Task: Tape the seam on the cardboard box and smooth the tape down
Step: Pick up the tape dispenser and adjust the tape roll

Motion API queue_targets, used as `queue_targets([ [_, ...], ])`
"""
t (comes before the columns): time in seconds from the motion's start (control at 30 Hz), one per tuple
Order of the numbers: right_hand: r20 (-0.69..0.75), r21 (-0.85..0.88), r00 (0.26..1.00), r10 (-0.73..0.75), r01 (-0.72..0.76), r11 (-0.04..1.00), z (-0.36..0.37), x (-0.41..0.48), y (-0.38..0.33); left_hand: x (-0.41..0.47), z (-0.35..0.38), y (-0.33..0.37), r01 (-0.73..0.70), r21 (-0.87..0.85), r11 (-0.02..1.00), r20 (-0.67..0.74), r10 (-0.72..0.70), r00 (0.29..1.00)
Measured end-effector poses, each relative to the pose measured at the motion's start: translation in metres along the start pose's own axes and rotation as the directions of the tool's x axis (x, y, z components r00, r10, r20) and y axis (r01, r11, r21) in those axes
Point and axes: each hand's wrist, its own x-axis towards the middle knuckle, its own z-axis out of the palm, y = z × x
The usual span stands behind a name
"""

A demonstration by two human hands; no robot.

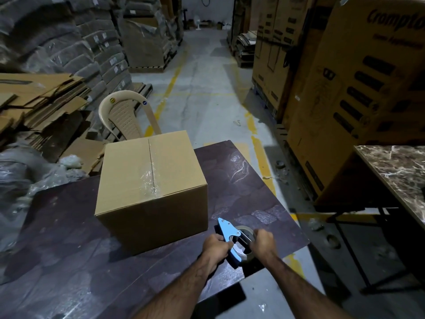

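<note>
readying the tape, by the look of it, not yet laying it. grips the blue tape dispenser with the left hand, fingers curled round its handle side, low over the near right part of the dark table. closes the right hand over the tape roll, fingers curled on it; cannot tell whether pinching a loose end. leaves the cardboard box standing closed on the table's left-centre, apart from both hands, flaps meeting in a seam across the top. shows a crinkled patch of clear tape on the near stretch of that seam, far stretch seemingly bare. calls next for freeing a tape end, carrying the dispenser over to the box, anchoring the end at one edge of the seam and drawing straight along it, then pressing flat with an open palm. needs care to keep the strip centred and free of more wrinkles.
</note>
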Motion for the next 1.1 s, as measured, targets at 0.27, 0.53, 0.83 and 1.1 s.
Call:
queue_targets([
  [0.27,-0.169,0.181,0.978,-0.12,0.151,0.972,-0.007,-0.013,0.023,-0.021,0.01,0.005,-0.012,-0.193,0.981,0.023,0.017,1.0],
  [0.53,-0.381,0.322,0.899,-0.216,0.348,0.881,-0.064,-0.037,0.011,-0.045,0.005,0.029,-0.193,-0.437,0.878,-0.012,0.209,0.978],
  [0.83,-0.638,0.297,0.65,-0.413,0.703,0.647,-0.142,-0.067,-0.057,-0.113,-0.047,0.074,-0.62,-0.398,0.676,-0.269,0.56,0.783],
  [1.1,-0.678,0.226,0.478,-0.558,0.858,0.461,-0.15,-0.068,-0.152,-0.142,-0.099,0.081,-0.815,-0.265,0.515,-0.671,0.509,0.54],
])
